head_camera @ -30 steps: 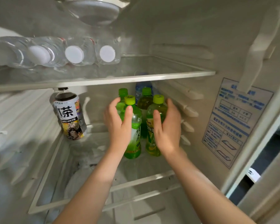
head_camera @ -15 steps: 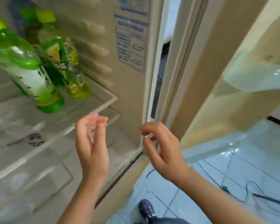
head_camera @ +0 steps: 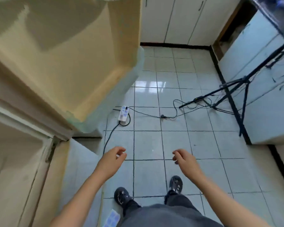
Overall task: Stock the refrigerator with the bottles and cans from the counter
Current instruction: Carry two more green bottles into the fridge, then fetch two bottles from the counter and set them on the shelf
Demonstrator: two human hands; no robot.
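Observation:
My left hand [head_camera: 111, 161] and my right hand [head_camera: 185, 163] hang in front of me over the tiled floor, fingers loosely curled, holding nothing. The open refrigerator door [head_camera: 64, 46] fills the upper left, and the refrigerator's body edge [head_camera: 23, 153] runs down the left side. No bottles or cans are in view; the shelves are out of frame.
A white power strip [head_camera: 123, 113] with black cables lies on the floor ahead. A black tripod stand [head_camera: 236, 89] spreads its legs at right beside pale cabinets [head_camera: 261, 95]. White cupboard doors [head_camera: 174, 18] close the far end. My shoes [head_camera: 121, 194] stand on the tiles.
My view has swung from the fridge shelves to the floor on the right. Both hands let go of the green bottles, came out of the fridge and now hang empty.

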